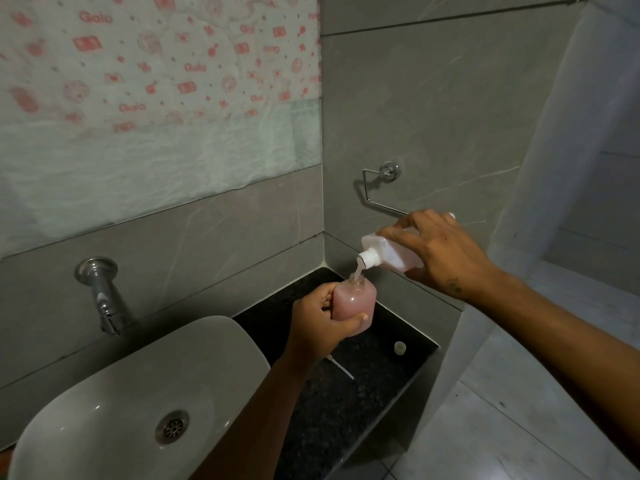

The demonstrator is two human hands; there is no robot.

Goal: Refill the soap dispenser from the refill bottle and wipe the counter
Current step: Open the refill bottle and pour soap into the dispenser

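Note:
My left hand (pixel 317 320) grips the clear soap dispenser (pixel 355 301), which stands upright over the black counter (pixel 391 372), pump off, nearly full of pink soap. My right hand (pixel 440 252) holds the white refill bottle (pixel 388 251) tipped down to the left. A pink stream runs from its nozzle into the dispenser's open neck. The pump's white tube (pixel 341 368) lies on the counter partly hidden under my left wrist. A small pale cap (pixel 399 348) rests on the counter to the right.
A white basin (pixel 114 403) with a metal drain sits at the lower left, under a chrome wall tap (pixel 102 296). A chrome towel holder (pixel 379 187) juts from the grey tiled wall behind the bottle. The counter ends at a wall on the right.

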